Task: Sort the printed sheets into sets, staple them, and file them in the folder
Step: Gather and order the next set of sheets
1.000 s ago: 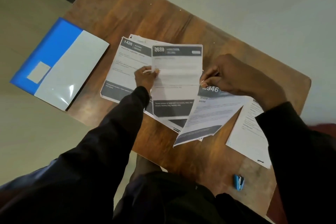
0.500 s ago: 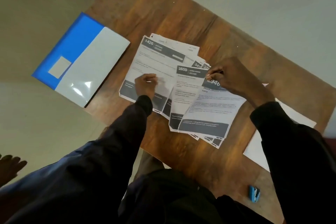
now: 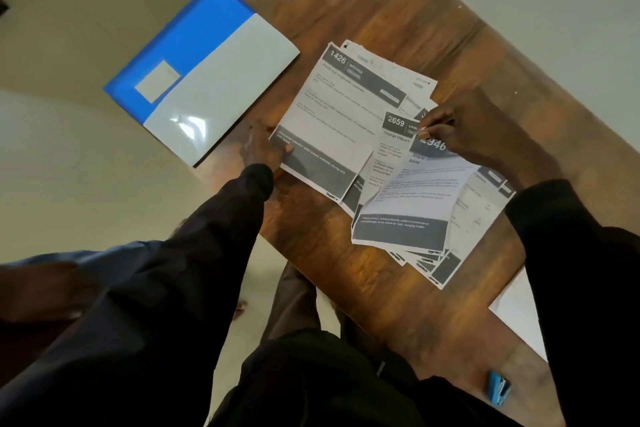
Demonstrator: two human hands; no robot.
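Note:
Several printed sheets lie fanned out on the wooden table (image 3: 363, 3). My left hand (image 3: 261, 147) pinches the lower left corner of the sheet headed 1426 (image 3: 332, 121), thumb on top. To the right, my right hand (image 3: 460, 130) pinches the top of the sheet headed 2946 (image 3: 412, 198), which lies over a fan of other sheets. A sheet headed 2659 (image 3: 394, 135) shows between them. The blue and grey folder (image 3: 204, 69) lies closed at the table's left edge, hanging partly over it. A small blue stapler (image 3: 498, 387) sits near the front edge.
A blank white sheet (image 3: 523, 319) lies at the right, partly under my right sleeve. The table's far half is bare wood. A pale floor surrounds the table, and my knees show below its front edge.
My left hand slid from the middle of the 1426 sheet to its lower left corner and took hold of it. The view shifted left. The right hand stayed on the 2946 sheet.

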